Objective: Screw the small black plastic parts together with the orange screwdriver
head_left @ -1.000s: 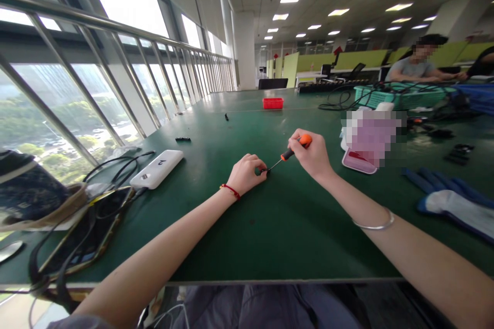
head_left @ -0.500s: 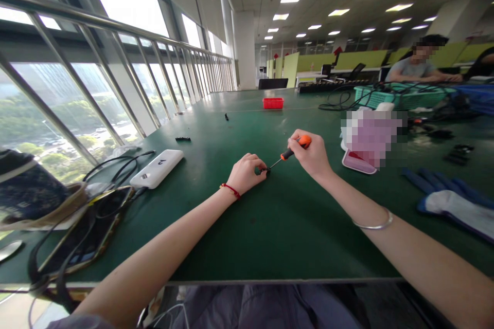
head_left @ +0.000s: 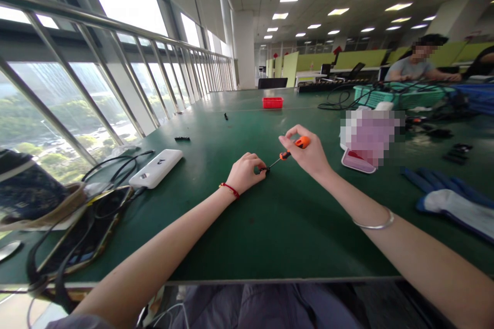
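My left hand (head_left: 246, 170) rests on the green table (head_left: 270, 226) with its fingers pinched round a small black part (head_left: 264, 169). My right hand (head_left: 306, 153) grips a small screwdriver (head_left: 291, 149) with an orange and black handle. Its thin metal tip points down to the left and meets the black part. The fingers of my right hand are curled around the handle, with the forefinger stretched along it.
A white power bank (head_left: 156, 168) lies to the left, with black cables and a phone (head_left: 83, 239) near the left edge. Blue and grey gloves (head_left: 450, 198) lie at the right. A red bin (head_left: 272, 103) stands far back. Another person (head_left: 419, 64) sits across the table.
My right hand has shifted its hold on the screwdriver handle, fingers reaching further to the left. My left hand has stayed in place on the small part.
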Demonstrator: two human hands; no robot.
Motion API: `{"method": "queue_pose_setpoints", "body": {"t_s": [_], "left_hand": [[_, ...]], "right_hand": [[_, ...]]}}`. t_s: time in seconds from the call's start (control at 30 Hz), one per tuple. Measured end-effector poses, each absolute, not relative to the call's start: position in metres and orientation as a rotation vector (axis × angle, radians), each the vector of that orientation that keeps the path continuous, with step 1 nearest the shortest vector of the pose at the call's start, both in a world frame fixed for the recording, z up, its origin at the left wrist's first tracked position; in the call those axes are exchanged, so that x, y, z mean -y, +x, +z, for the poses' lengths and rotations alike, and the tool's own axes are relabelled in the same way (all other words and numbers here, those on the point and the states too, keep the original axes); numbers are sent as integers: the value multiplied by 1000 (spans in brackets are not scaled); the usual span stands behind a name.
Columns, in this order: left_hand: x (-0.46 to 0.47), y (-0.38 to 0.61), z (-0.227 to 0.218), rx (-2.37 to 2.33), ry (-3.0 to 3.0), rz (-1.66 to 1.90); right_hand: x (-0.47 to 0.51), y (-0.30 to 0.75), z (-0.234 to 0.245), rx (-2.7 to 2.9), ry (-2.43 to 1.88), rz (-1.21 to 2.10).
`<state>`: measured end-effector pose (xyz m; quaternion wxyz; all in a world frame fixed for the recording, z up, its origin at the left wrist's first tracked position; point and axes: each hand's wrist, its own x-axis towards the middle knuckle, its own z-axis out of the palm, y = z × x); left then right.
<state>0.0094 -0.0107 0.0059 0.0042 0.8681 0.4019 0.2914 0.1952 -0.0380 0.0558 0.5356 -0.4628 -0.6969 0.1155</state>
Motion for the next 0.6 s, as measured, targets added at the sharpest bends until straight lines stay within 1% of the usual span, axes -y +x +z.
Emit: {"method": "queue_pose_setpoints", "body": {"t_s": [0.23,0.37,0.47,0.6], "left_hand": [[10,9,5,-1258,2714,918],[9,9,5,-1256,2717,911],[9,9,4,-1260,2718,915],[8,9,4,-1275,2715,915]], "right_hand": [[35,194,53,1648,-998,366],[37,193,53,1661,-1109,295],[39,192,53,1695,-1082,255],[39,193,51,1690,-1027,318]]}}
